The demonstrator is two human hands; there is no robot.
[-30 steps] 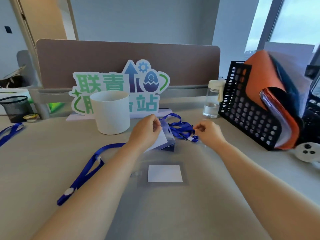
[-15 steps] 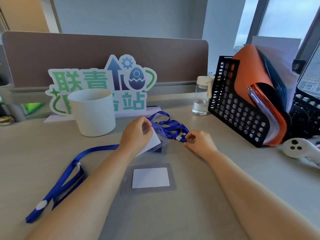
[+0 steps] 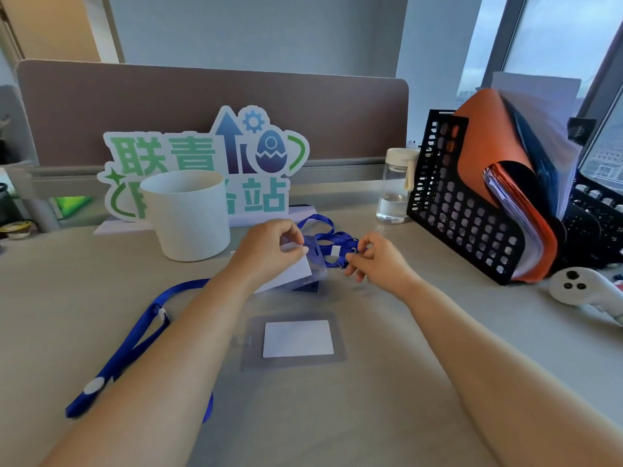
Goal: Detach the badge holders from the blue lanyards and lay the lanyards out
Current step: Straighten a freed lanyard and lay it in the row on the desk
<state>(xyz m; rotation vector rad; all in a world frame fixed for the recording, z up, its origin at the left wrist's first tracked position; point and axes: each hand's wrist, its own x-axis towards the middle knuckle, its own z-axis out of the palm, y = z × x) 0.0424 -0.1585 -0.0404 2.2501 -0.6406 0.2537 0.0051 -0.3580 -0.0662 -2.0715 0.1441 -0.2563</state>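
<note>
Left grip [image 3: 269, 254] pinching tilted badge holder [image 3: 293, 278]; right grip [image 3: 381, 264], fingers curled, pinching blue lanyard [image 3: 338, 235].

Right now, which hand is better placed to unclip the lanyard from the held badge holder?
Probably the right hand: its fingers pinch the lanyard by its clip end, while the left hand holds the badge holder steady.

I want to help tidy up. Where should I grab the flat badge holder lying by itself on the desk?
Probably the clear border along its near edge. The badge holder lies flat on the desk, so come from the near side, lift that rim with a fingertip, then pinch it.
</note>
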